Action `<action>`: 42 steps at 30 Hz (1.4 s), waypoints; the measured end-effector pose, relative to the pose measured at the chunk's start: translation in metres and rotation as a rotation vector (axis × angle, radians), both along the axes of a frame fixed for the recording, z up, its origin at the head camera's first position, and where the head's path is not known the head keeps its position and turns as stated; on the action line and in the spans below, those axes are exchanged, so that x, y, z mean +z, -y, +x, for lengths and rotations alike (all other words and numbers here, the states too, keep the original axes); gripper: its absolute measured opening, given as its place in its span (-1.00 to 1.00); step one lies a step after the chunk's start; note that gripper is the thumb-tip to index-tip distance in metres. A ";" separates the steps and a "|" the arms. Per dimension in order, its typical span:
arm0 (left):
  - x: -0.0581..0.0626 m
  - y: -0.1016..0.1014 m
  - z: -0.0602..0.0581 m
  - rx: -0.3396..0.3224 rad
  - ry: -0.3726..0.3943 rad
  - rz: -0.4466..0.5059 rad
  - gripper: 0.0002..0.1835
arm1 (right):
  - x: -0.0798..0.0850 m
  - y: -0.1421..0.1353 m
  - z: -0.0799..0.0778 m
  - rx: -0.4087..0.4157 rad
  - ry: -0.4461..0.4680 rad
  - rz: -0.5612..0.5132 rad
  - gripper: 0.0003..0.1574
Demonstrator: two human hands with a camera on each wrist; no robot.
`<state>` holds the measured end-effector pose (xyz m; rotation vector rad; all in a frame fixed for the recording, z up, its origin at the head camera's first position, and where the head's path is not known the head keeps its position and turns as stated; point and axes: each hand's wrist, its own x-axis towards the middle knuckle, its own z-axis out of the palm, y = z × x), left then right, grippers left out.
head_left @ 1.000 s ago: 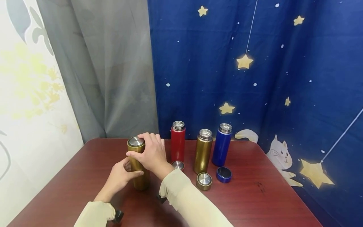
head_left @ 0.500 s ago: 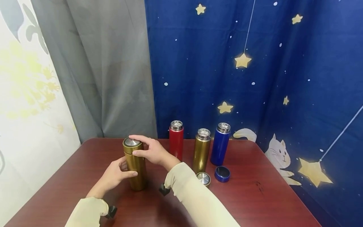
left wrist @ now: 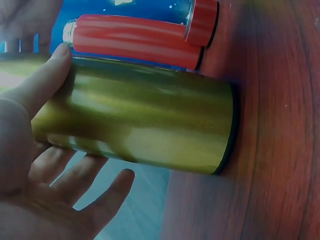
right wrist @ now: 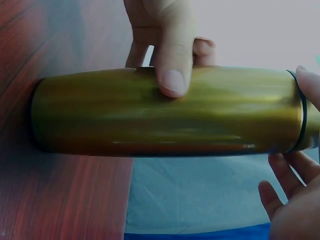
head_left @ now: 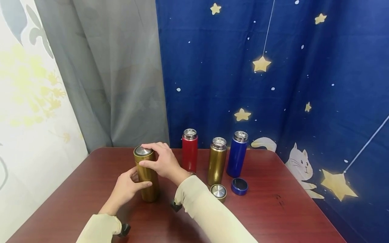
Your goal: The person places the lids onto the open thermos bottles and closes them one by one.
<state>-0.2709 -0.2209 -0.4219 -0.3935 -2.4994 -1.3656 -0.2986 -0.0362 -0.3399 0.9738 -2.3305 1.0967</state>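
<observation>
A gold thermos bottle (head_left: 150, 192) with a silver-topped lid (head_left: 143, 151) stands upright at the left of the table. My left hand (head_left: 125, 186) holds its body, thumb across the near side and the other fingers behind. Up at the top, my right hand (head_left: 165, 162) grips the lid, thumb in front and fingers curved over the far edge. A thin dark seam shows between lid and body in the right wrist view, where the thermos body (right wrist: 165, 112) lies sideways across the picture.
Three lidless thermos bottles stand to the right: red (head_left: 189, 153), gold (head_left: 217, 163) and blue (head_left: 237, 155). A gold lid (head_left: 218, 191) and a blue lid (head_left: 239, 186) lie in front of theirs. The red lid (left wrist: 202, 22) is mostly behind my right sleeve in the head view.
My right hand has shifted its hold around the lid, its fingers reaching over the top and then curling closer again. The left hand keeps its hold on the body. The head view has shifted slightly.
</observation>
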 end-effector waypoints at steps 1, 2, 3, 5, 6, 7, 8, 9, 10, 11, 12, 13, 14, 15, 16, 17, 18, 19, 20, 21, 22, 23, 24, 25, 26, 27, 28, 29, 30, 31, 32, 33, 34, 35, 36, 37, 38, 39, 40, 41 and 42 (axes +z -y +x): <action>0.000 0.000 0.001 0.012 -0.004 -0.006 -0.26 | -0.001 0.001 0.000 -0.007 -0.018 -0.009 -0.35; 0.001 -0.001 0.001 0.025 -0.006 -0.013 -0.26 | -0.001 0.003 0.001 -0.016 -0.035 -0.019 -0.36; 0.001 -0.001 0.001 0.038 -0.012 -0.025 -0.26 | -0.002 0.004 0.002 -0.029 -0.052 -0.025 -0.36; 0.001 -0.002 0.002 0.064 -0.019 -0.042 -0.24 | -0.003 0.007 0.003 -0.065 -0.087 -0.025 -0.37; 0.001 -0.002 0.002 0.077 -0.023 -0.050 -0.23 | -0.004 0.009 0.003 -0.087 -0.105 -0.018 -0.36; 0.001 -0.003 0.002 0.086 -0.025 -0.052 -0.22 | -0.004 0.011 0.003 -0.109 -0.121 -0.009 -0.36; 0.001 -0.003 0.002 0.094 -0.027 -0.055 -0.21 | -0.005 0.012 0.004 -0.132 -0.137 0.002 -0.35; 0.002 -0.003 0.002 0.102 -0.028 -0.059 -0.21 | -0.005 0.014 0.004 -0.155 -0.151 0.017 -0.34; 0.002 -0.003 0.002 0.100 -0.026 -0.057 -0.21 | -0.005 0.014 0.004 -0.172 -0.158 0.029 -0.32; 0.002 -0.002 0.001 0.091 -0.023 -0.052 -0.22 | -0.004 0.014 0.003 -0.180 -0.158 0.038 -0.31; 0.002 -0.002 0.001 0.079 -0.020 -0.047 -0.23 | -0.003 0.014 0.003 -0.175 -0.144 0.045 -0.29; 0.002 -0.001 0.000 0.059 -0.015 -0.038 -0.24 | -0.003 0.013 0.003 -0.152 -0.114 0.044 -0.29; 0.001 0.000 -0.001 0.035 -0.011 -0.031 -0.25 | -0.002 0.011 0.002 -0.116 -0.074 0.036 -0.29; 0.000 0.001 -0.002 0.007 -0.005 -0.020 -0.25 | -0.002 0.009 0.000 -0.069 -0.026 0.025 -0.28; 0.000 0.003 -0.003 -0.026 0.000 -0.009 -0.26 | -0.001 0.007 -0.001 -0.008 0.030 0.008 -0.26; -0.001 0.004 -0.004 -0.057 0.006 0.004 -0.26 | -0.001 0.005 -0.003 0.064 0.088 -0.016 -0.24; -0.002 0.006 -0.006 -0.091 0.011 0.015 -0.25 | -0.001 0.003 -0.005 0.148 0.146 -0.051 -0.20; -0.002 0.008 -0.007 -0.123 0.015 0.027 -0.25 | -0.001 0.000 -0.007 0.225 0.198 -0.081 -0.15; -0.002 0.010 -0.008 -0.154 0.017 0.033 -0.25 | -0.001 -0.001 -0.010 0.292 0.235 -0.101 -0.10; -0.002 0.012 -0.010 -0.177 0.020 0.038 -0.24 | -0.001 -0.003 -0.012 0.348 0.262 -0.115 -0.06; -0.002 0.013 -0.011 -0.201 0.025 0.039 -0.24 | -0.001 -0.004 -0.013 0.397 0.289 -0.128 -0.04; -0.002 0.014 -0.013 -0.218 0.030 0.037 -0.23 | 0.000 -0.005 -0.015 0.442 0.312 -0.144 -0.05; -0.001 0.015 -0.014 -0.232 0.034 0.033 -0.22 | 0.000 -0.006 -0.016 0.471 0.330 -0.155 -0.08; -0.001 0.016 -0.015 -0.239 0.037 0.026 -0.22 | 0.000 -0.007 -0.016 0.485 0.341 -0.158 -0.11; -0.001 0.017 -0.016 -0.246 0.040 0.019 -0.21 | 0.001 -0.008 -0.017 0.490 0.351 -0.161 -0.16; -0.001 0.017 -0.017 -0.251 0.047 0.017 -0.21 | 0.001 -0.008 -0.017 0.493 0.365 -0.167 -0.19; -0.001 0.018 -0.017 -0.254 0.050 0.014 -0.21 | 0.002 -0.009 -0.017 0.497 0.376 -0.173 -0.22; -0.001 0.018 -0.017 -0.255 0.051 0.015 -0.20 | 0.002 -0.009 -0.018 0.498 0.377 -0.175 -0.25; -0.001 0.018 -0.018 -0.255 0.051 0.019 -0.20 | 0.003 -0.009 -0.018 0.487 0.373 -0.167 -0.26; -0.001 0.019 -0.018 -0.254 0.051 0.023 -0.21 | 0.003 -0.010 -0.018 0.474 0.368 -0.158 -0.28; -0.002 0.018 -0.018 -0.252 0.049 0.026 -0.21 | 0.004 -0.010 -0.018 0.454 0.357 -0.143 -0.30; -0.002 0.018 -0.018 -0.250 0.048 0.029 -0.21 | 0.005 -0.011 -0.018 0.437 0.346 -0.128 -0.31; -0.002 0.018 -0.017 -0.246 0.046 0.030 -0.21 | 0.005 -0.012 -0.018 0.422 0.334 -0.114 -0.32; -0.002 0.017 -0.017 -0.243 0.045 0.031 -0.21 | 0.006 -0.013 -0.018 0.405 0.323 -0.102 -0.33; -0.003 0.017 -0.017 -0.237 0.043 0.031 -0.21 | 0.006 -0.014 -0.019 0.389 0.315 -0.092 -0.34; -0.003 0.016 -0.017 -0.230 0.043 0.032 -0.21 | 0.006 -0.015 -0.019 0.377 0.304 -0.083 -0.35; -0.003 0.016 -0.016 -0.223 0.040 0.032 -0.21 | 0.006 -0.015 -0.019 0.363 0.285 -0.071 -0.36; -0.003 0.015 -0.016 -0.215 0.040 0.034 -0.21 | 0.005 -0.015 -0.019 0.348 0.266 -0.059 -0.36; -0.003 0.014 -0.015 -0.206 0.038 0.033 -0.21 | 0.005 -0.016 -0.019 0.332 0.243 -0.047 -0.37; -0.003 0.014 -0.014 -0.200 0.036 0.032 -0.21 | 0.005 -0.016 -0.019 0.313 0.221 -0.036 -0.37; -0.003 0.013 -0.013 -0.195 0.035 0.031 -0.21 | 0.004 -0.017 -0.019 0.288 0.195 -0.020 -0.37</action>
